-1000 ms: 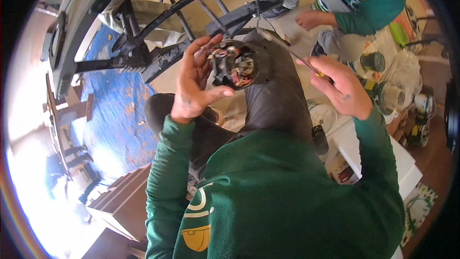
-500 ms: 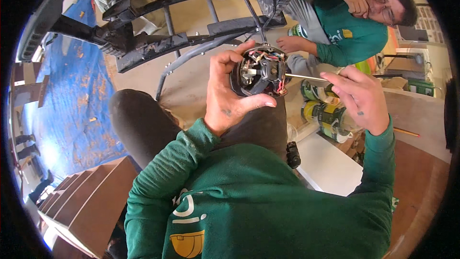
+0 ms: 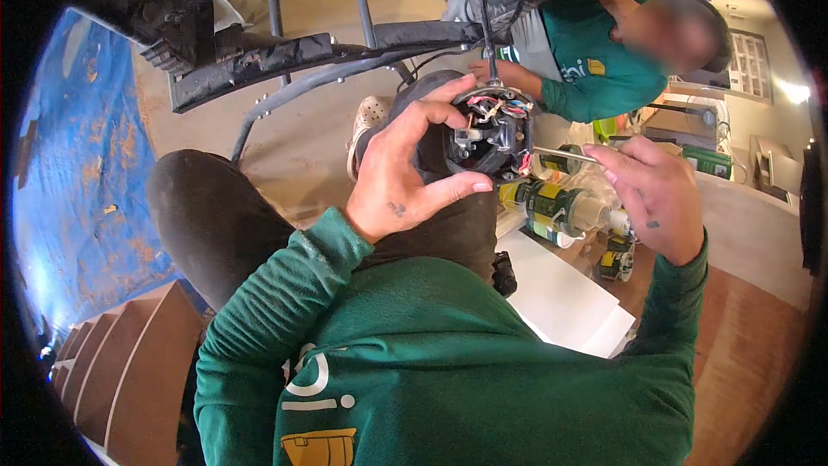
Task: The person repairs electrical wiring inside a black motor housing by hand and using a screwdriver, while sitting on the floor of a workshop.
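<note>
A round black housing [image 3: 504, 134], open on the side facing me, shows red, white and blue wires and metal parts inside. My left hand [image 3: 392, 168] is closed around its left side, with fingers at the upper rim and the thumb stretched out below. My right hand [image 3: 660, 194] grips a screwdriver [image 3: 565, 155], seen mainly as a thin metal shaft, its handle hidden in the palm. The shaft points left, and its tip meets the housing's right edge near the red wires; whether it touches a screw, I cannot tell. A rod or cable runs up from the housing's top.
A dark tubular metal frame [image 3: 328, 56] spans the far side. Beyond it, at right, a co-worker in a green sweater [image 3: 595, 60] sits close. Several yellow-and-black containers [image 3: 552, 207] stand near a white panel [image 3: 565, 293]. Blue tarp [image 3: 95, 147] and brown shelving [image 3: 129, 362] lie left.
My view has shifted, so the frame and tarp sit further left and the housing slightly right. Both hands keep their grips, with the screwdriver still at the housing's right edge.
</note>
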A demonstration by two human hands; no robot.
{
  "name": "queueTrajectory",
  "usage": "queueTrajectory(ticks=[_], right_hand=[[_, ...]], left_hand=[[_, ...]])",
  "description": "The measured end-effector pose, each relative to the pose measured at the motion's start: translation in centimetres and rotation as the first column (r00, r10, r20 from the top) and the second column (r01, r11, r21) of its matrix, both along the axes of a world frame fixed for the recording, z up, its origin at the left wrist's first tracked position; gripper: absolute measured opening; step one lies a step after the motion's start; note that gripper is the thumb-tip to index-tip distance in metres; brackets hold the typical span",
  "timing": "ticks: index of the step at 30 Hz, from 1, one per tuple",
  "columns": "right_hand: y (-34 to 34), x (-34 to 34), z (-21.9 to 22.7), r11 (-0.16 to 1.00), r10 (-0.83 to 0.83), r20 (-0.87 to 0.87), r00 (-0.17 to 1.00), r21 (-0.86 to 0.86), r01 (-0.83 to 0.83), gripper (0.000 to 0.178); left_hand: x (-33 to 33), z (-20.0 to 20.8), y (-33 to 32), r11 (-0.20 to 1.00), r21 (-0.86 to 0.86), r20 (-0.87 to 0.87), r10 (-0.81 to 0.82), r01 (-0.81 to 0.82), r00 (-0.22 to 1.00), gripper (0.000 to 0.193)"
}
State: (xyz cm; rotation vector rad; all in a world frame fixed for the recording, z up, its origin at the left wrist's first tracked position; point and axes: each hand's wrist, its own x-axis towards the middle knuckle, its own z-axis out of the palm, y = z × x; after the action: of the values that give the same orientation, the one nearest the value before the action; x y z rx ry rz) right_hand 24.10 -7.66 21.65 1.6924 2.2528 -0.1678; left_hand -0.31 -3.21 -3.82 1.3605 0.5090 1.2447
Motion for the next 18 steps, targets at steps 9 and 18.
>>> queueTrajectory(ticks=[9, 18], right_hand=[[-0.3, 0.0, 0.5, 0.999, -0.045, 0.002, 0.999, 0.017, 0.045, 0.036], [0.7, 1.6, -1.1, 0.998, -0.038, -0.102, 0.994, -0.045, 0.034, 0.036]], left_hand=[[-0.6, 0.2, 0.1, 0.999, 0.002, -0.003, -0.038, 0.038, 0.999, 0.064], [-0.6, 0.2, 0.0, 0.995, -0.053, 0.027, -0.081, 0.082, 0.996, 0.062]])
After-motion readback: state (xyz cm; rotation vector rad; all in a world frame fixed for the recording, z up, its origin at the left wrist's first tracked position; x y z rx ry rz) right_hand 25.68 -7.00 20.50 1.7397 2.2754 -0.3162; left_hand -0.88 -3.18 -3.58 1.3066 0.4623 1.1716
